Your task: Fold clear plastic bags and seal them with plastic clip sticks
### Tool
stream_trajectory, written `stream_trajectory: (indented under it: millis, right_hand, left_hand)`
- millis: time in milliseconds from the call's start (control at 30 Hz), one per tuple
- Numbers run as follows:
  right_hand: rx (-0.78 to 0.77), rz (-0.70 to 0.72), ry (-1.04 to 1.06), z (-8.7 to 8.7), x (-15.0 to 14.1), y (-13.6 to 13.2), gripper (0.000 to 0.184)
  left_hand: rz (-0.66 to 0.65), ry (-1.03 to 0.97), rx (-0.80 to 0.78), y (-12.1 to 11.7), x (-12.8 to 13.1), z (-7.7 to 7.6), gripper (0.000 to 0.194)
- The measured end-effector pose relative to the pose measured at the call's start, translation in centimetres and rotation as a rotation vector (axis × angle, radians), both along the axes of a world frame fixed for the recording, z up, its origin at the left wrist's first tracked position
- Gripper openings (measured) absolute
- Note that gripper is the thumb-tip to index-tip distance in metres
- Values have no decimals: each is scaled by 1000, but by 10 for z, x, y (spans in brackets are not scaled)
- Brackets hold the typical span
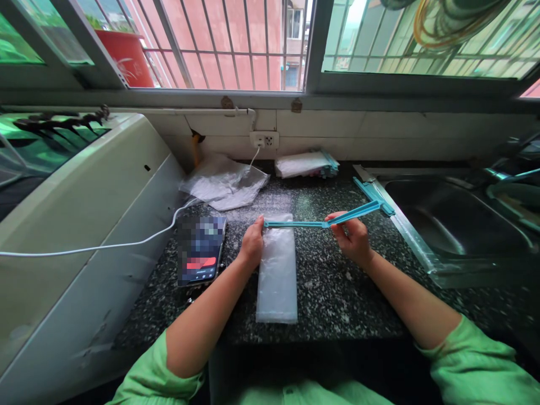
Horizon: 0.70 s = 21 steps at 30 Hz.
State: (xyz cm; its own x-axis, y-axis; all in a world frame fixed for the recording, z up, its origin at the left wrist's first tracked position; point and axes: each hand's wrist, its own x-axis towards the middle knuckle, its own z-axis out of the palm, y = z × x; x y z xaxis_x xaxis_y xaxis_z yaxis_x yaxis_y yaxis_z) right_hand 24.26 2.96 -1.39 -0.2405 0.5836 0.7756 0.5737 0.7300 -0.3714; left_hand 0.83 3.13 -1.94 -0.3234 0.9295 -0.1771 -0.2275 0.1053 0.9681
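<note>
A long light-blue bag sealing clip (295, 224) lies across the upper part of a flat, folded clear plastic bag (276, 275). My left hand (253, 244) is closed at the clip's left end, against the bag's left edge. With fingertips pinched, my right hand (351, 239) holds the clip near its hinge. From there the clip's second arm (358, 211) swings open, up and to the right. Its far end overlaps other light-blue clips (371, 191) lying by the sink. My left thumb and some fingertips are hidden.
A phone (202, 250) lies left of my forearm, near a white cable (143, 243). Loose clear bags (228, 180) and a bundle of bags with blue clips (307, 164) lie along the wall. The metal sink (422, 247) is right; a pale appliance (105, 225) stands left.
</note>
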Motion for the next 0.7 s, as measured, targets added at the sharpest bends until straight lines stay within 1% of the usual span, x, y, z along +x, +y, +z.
stream_trajectory:
  millis: [100, 167, 333, 467, 567, 700]
  right_hand:
    - [-34, 13, 56, 2, -1, -1, 14]
    - [-63, 20, 87, 3, -1, -2, 14]
    - [-178, 45, 169, 0, 0, -4, 16]
    - [-209, 113, 255, 0, -2, -7, 16]
    - [-233, 143, 315, 3, -6, -9, 16]
    - [-262, 133, 373, 9, -11, -13, 17]
  left_hand:
    - [26, 29, -30, -2, 0, 6, 21]
    - [30, 48, -34, -2, 0, 7, 22]
    - [28, 51, -20, 0, -2, 1, 23]
    - [44, 37, -14, 2, -3, -1, 24]
    - [44, 8, -7, 1, -3, 0, 23]
    - [73, -77, 0, 2, -3, -2, 18]
